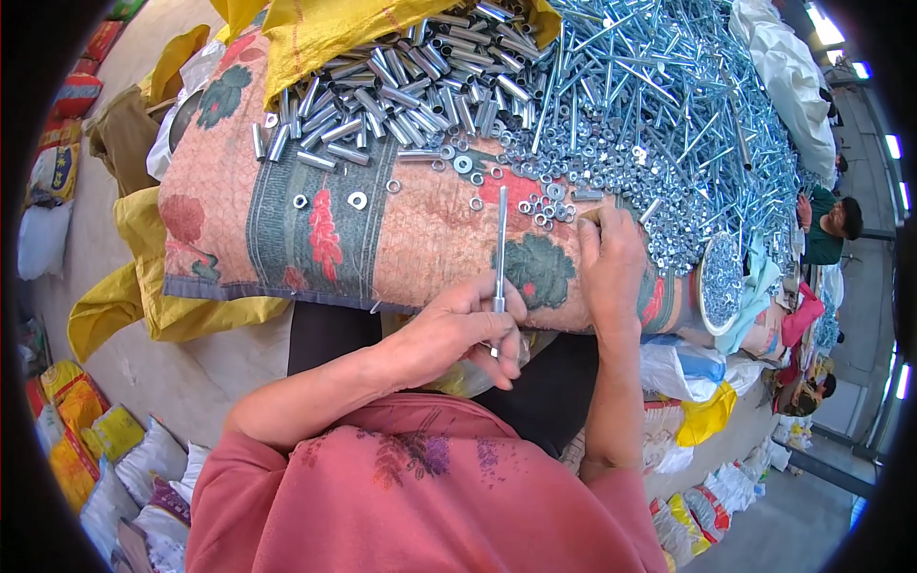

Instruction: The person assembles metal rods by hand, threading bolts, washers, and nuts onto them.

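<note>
While left hand (444, 329) holds long metal bolt (501, 250) in narrow grip, tip pointing away from body, right hand (613, 258) bends fingers down beside small washers (550, 194) on patterned cloth (430, 239); whether its grip holds something, is not visible. Beyond, metal tubes (411, 95) lie heaped, thin bolts (669, 86) at their right.

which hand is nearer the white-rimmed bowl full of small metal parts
Right: the right hand is left of the bowl, while the left hand, holding a metal rod, is farther left of it.
</note>
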The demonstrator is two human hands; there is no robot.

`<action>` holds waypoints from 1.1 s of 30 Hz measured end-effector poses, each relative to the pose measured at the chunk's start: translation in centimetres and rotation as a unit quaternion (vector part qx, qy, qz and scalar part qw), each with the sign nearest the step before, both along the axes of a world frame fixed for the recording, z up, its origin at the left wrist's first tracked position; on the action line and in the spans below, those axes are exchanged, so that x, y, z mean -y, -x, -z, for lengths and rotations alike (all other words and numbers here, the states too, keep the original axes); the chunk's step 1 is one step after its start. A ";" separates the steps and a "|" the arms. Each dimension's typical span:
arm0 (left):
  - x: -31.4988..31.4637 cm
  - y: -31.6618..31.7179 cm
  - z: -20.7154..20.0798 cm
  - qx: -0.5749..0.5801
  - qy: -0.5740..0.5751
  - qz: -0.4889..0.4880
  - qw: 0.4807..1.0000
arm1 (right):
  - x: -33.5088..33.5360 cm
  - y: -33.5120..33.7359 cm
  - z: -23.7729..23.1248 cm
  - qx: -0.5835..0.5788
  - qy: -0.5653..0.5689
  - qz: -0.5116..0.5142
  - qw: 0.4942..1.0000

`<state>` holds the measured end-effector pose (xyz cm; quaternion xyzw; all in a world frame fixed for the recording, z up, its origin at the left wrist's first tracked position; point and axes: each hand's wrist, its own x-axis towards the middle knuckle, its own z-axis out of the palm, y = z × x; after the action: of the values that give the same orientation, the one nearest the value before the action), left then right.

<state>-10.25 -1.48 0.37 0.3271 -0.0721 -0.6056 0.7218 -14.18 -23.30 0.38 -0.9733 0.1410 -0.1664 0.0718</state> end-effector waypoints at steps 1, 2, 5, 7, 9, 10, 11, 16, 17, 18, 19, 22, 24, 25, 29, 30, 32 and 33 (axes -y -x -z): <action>-0.2 -0.3 0.1 0.001 0.001 -0.001 1.000 | 0.5 0.1 0.0 0.004 0.011 -0.006 1.000; -0.3 -0.6 0.1 0.093 -0.037 0.000 0.995 | 0.8 0.2 -0.1 0.009 0.022 -0.012 1.000; -0.5 -0.8 0.2 0.286 -0.097 -0.043 0.952 | 0.3 0.8 -1.6 0.035 -0.282 0.023 0.958; -0.3 -0.4 0.6 0.385 -0.112 -0.077 0.913 | -1.3 1.5 -2.6 0.060 -0.421 0.037 0.905; 0.0 0.0 1.7 0.484 -0.083 -0.145 0.859 | -3.0 1.9 -2.9 0.090 -0.609 -0.009 0.788; 0.1 0.0 1.7 0.484 -0.082 -0.145 0.859 | -3.2 2.0 -2.6 0.090 -0.614 -0.037 0.783; 0.0 -0.1 1.5 0.482 -0.096 -0.130 0.861 | -3.3 2.0 -2.4 0.090 -0.614 -0.038 0.784; -0.5 -0.7 0.8 0.480 -0.129 -0.094 0.863 | -3.5 2.3 -2.3 0.139 -0.669 -0.038 0.729; -0.5 -0.7 0.7 0.496 -0.127 -0.090 0.854 | -3.4 2.4 -2.2 0.139 -0.669 -0.038 0.729; -0.6 -0.9 0.7 0.513 -0.125 -0.086 0.845 | -3.3 2.3 -2.2 0.118 -0.671 -0.043 0.731; -0.6 -0.9 0.7 0.514 -0.125 -0.086 0.844 | -3.2 2.3 -2.1 0.097 -0.672 -0.048 0.733; -0.7 -0.8 1.1 0.534 -0.120 -0.082 0.833 | -3.1 2.5 -1.9 0.087 -0.695 -0.065 0.710; -0.8 -1.2 1.3 0.548 -0.119 -0.057 0.826 | -3.5 2.2 -2.5 0.093 -0.719 -0.052 0.686; -0.8 -1.2 1.4 0.548 -0.119 -0.056 0.826 | -3.6 2.1 -2.7 0.098 -0.743 -0.039 0.661; -0.8 -1.2 3.0 0.449 -0.031 -0.066 0.891 | -2.5 2.6 -2.7 0.016 -0.790 -0.072 0.608; -0.7 -1.4 3.1 0.418 0.021 -0.064 0.906 | -2.4 2.6 -2.8 -0.008 -0.788 -0.075 0.611; -1.3 -1.9 2.4 0.276 -0.004 0.002 0.961 | -2.7 2.6 -2.9 -0.032 -0.786 -0.079 0.613; -1.4 -2.2 1.8 0.126 -0.026 0.069 0.989 | -3.3 2.7 -2.9 -0.018 -0.751 -0.065 0.657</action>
<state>-8.08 -0.05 -1.46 0.4137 -0.1693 -0.6098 0.6544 -16.85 -20.02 3.26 -0.5979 0.1556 0.0191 0.7861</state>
